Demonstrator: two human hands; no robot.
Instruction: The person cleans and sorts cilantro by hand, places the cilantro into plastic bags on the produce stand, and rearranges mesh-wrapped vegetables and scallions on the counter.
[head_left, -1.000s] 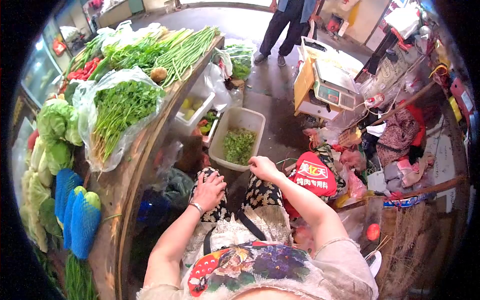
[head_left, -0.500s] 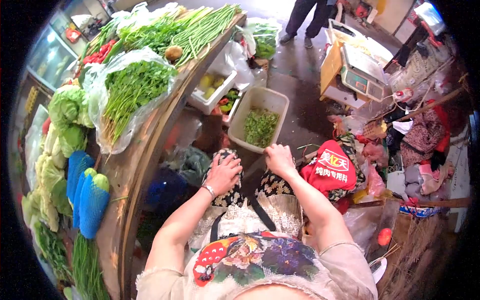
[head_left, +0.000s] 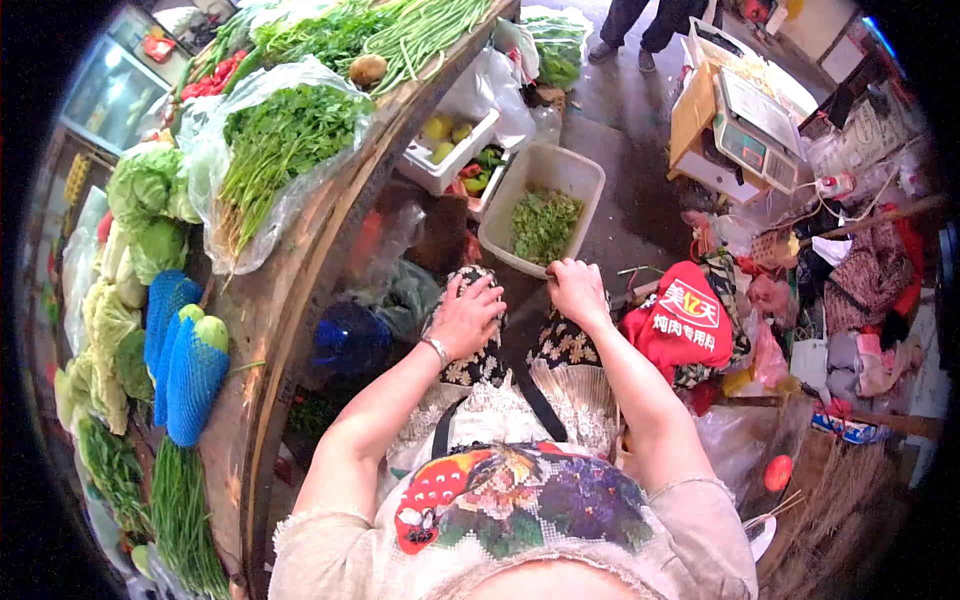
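My left hand lies on my left knee, on the dark flower-patterned trousers, with its fingers spread and nothing in it. Over my right knee, my right hand is closed, its bent fingertips at the near rim of a pale plastic tub. Whatever those fingers hold, if anything, is hidden. Chopped green leaves lie in the bottom of the tub, which stands on the floor in front of my knees.
At left a wooden counter bears bagged herbs, cabbages and blue-netted gourds. A white box of yellow fruit sits beside the tub. Right are a red bag, heaped bags and a scale. A person's legs stand ahead.
The camera view has shifted, so the tub, counter and scale appear farther right and slightly higher. Both hands keep nearly the same pose and place by the knees and tub.
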